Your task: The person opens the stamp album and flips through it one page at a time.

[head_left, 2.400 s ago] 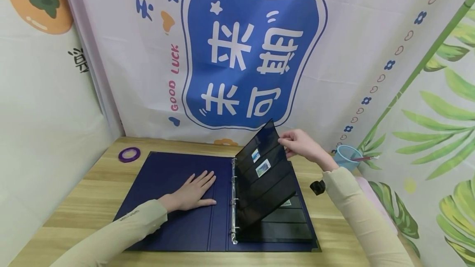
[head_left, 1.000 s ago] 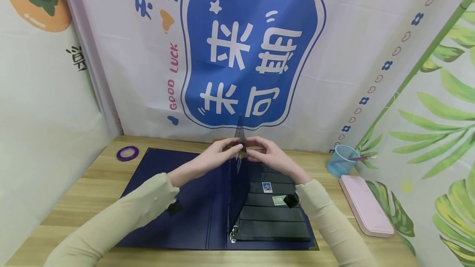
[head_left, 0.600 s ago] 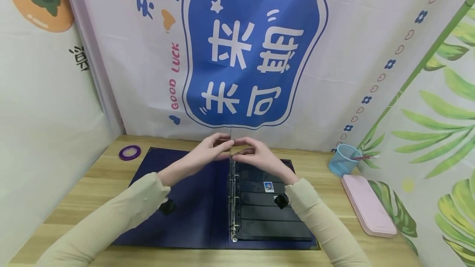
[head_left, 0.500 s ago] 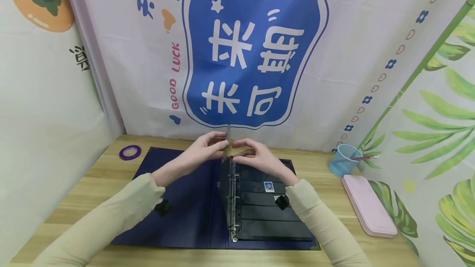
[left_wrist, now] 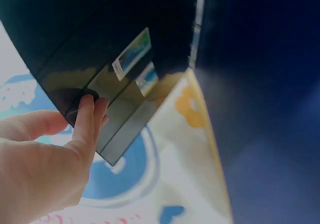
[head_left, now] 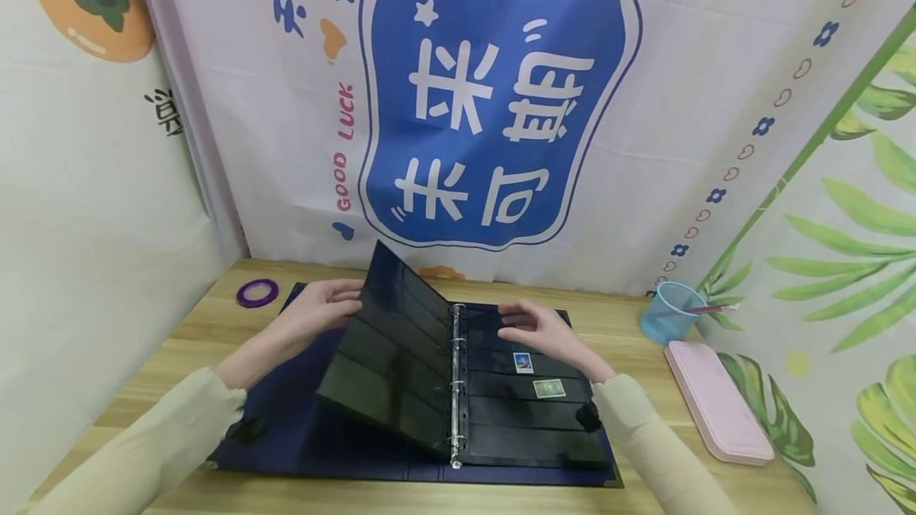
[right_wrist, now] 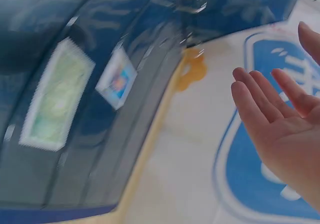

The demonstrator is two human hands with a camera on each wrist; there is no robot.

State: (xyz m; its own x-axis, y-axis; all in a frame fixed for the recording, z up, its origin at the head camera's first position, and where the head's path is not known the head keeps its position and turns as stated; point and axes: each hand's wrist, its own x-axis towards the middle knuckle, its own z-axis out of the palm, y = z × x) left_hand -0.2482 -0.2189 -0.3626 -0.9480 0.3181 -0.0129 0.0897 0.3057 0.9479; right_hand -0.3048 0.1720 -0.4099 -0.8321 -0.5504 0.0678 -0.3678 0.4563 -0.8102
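Note:
A dark blue ring-binder stamp album [head_left: 422,474] lies spread on the table. My left hand [head_left: 322,310] holds a black stock page [head_left: 401,340] by its outer edge, thumb on one side and fingers on the other; the page stands tilted to the left of the metal rings [head_left: 456,388]. Two stamps show on that page's underside in the left wrist view, one a landscape stamp [left_wrist: 132,54]. Over the right-hand page hovers my right hand [head_left: 540,328], fingers spread and holding nothing. On that page sit a small blue stamp [head_left: 524,362] and a green stamp [head_left: 549,389].
A purple tape roll [head_left: 258,292] lies at the back left. At the right stand a blue mesh pen cup [head_left: 669,315] and a pink case [head_left: 719,404]. A printed cloth [head_left: 501,102] hangs behind the wooden table [head_left: 172,340].
The page has swung from the right over the rings to the left. My left hand left the cover and took the page; my right hand let go of it and moved back right.

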